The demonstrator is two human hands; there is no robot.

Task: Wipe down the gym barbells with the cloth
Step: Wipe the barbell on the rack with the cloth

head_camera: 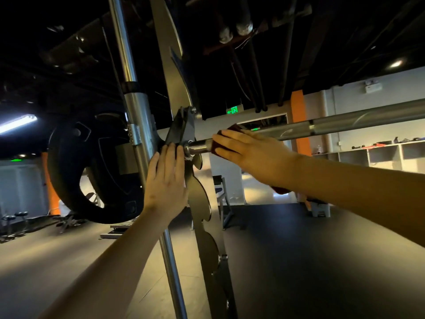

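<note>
I read the right hand as the working hand. It lies over the dark red cloth and presses it onto the barbell at the bar's inner end, just beside the hook plate that carries the bar. The fingers are laid nearly straight along the cloth. In my judgement this spreads the pressure so the cloth follows the bar's curve during a stroke.

The left hand is flat, with its fingers straight and together. It rests against the notched upright near the bar end and holds nothing. I judge it to be a brace that steadies the body and the frame against the wiping force.

The weight plate hangs on the far side of the guide rod, apart from both hands.

Limits of view:
- The right thumb is hidden behind the bar and cloth, so I cannot tell whether the hand closes round the bar or only presses on it.
- Most of the cloth is covered. A dark strip below the right wrist may be its tail.
- The barbell runs out of frame to the right.
- Dim light and blur hide any grime on the bar.
</note>
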